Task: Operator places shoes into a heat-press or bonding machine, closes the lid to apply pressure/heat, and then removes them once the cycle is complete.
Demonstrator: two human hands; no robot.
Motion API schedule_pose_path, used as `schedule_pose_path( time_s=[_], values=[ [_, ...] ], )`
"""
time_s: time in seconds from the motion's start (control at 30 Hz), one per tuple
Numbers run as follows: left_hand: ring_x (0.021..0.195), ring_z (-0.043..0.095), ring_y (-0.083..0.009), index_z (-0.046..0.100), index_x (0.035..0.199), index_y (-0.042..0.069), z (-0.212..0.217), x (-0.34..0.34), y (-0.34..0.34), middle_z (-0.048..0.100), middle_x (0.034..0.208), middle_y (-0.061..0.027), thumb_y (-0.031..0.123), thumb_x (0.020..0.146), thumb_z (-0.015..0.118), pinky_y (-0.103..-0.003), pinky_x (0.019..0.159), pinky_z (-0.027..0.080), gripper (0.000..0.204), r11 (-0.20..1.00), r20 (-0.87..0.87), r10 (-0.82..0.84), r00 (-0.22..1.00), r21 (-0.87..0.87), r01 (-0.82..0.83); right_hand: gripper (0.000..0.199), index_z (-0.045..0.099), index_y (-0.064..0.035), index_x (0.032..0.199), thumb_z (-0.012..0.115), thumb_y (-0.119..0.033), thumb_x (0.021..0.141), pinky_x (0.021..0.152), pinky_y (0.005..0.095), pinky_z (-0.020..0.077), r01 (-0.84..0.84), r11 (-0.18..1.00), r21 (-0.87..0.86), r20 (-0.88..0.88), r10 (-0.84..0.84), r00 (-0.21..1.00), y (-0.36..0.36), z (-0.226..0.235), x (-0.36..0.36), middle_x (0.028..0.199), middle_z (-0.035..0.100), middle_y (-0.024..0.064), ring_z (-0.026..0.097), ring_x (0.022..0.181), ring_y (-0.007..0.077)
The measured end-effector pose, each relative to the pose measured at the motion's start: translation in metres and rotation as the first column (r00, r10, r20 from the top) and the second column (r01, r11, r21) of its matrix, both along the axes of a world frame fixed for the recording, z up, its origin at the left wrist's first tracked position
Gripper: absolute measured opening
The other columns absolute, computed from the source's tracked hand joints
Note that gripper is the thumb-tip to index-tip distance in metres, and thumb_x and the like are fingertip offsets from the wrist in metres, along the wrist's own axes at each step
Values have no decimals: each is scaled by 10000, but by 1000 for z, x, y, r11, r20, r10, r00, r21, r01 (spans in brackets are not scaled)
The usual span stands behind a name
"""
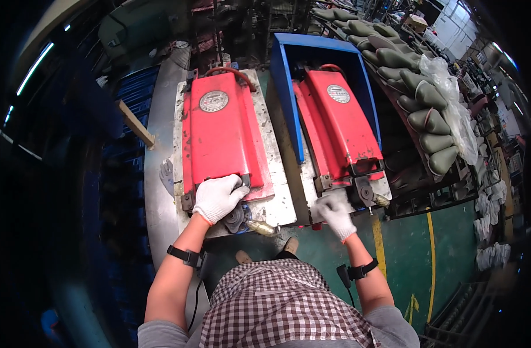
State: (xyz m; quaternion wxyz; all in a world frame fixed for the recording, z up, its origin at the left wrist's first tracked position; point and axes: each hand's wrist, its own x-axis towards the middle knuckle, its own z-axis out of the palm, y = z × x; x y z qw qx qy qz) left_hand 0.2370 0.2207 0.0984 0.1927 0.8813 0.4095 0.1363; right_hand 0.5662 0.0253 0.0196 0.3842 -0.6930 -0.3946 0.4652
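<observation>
My left hand (219, 198), in a white knit glove, is closed over the front edge of the left red machine lid (219, 133). Its fingers wrap the lid's front handle, which they mostly hide. Just below that hand are a dark round fitting (235, 217) and a yellowish taped piece (261, 227). My right hand (336, 217), gloved the same way, is smeared by motion at the front of the second machine, so its fingers are unclear. That machine's red lid (342, 124) is down, with a black handle (367, 167) and a round black fitting (365, 192) in front.
A blue metal hood (318, 39) surrounds the right machine's back and sides. Dark green boot-shaped pieces (436, 142) crowd a rack at right, beside clear plastic sheeting (451, 104). A metal table (161, 110) runs along the left, with a wooden bar (136, 124) jutting by it.
</observation>
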Motion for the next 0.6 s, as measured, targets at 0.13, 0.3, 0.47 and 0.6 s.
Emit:
schedule_pose_path(
  time_s=[0.13, 0.3, 0.47, 0.6],
  values=[
    [737, 664, -329, 685, 912, 74, 3, 36, -17, 669, 806, -120, 194, 905, 723, -445, 677, 512, 126, 974, 530, 149, 835, 68, -217, 149, 708, -48, 1028, 698, -143, 913, 847, 406, 562, 283, 864, 416, 744, -502, 440, -33, 23, 104, 1037, 723, 161, 703, 934, 326],
    [868, 674, -331, 700, 978, 89, 11, 123, -40, 693, 936, -110, 169, 854, 737, -457, 772, 519, 153, 991, 514, -104, 852, 127, 45, 395, 699, -2, 1077, 529, -355, 1037, 1024, 520, 466, 304, 951, 61, 889, -190, 416, -63, 9, 158, 1153, 685, 263, 609, 1110, 478],
    [1080, 650, -328, 695, 1126, 99, 16, 214, -57, 685, 1127, -120, 241, 832, 746, -458, 945, 497, 330, 915, 429, -401, 809, 220, 337, 450, 607, -94, 1253, 484, -476, 1047, 867, 567, 542, 462, 880, -114, 791, -201, 578, -85, 9, 90, 1046, 718, 284, 696, 985, 478],
    [1228, 577, -370, 643, 1263, 84, 17, 262, -66, 606, 1311, -147, 233, 787, 754, -483, 1014, 477, 511, 839, 363, -543, 757, 262, 476, 803, 254, -132, 1636, 548, -520, 997, 862, 543, 551, 358, 854, -377, 646, -35, 763, -94, 33, 45, 1123, 720, 284, 709, 973, 488]
  ],
)
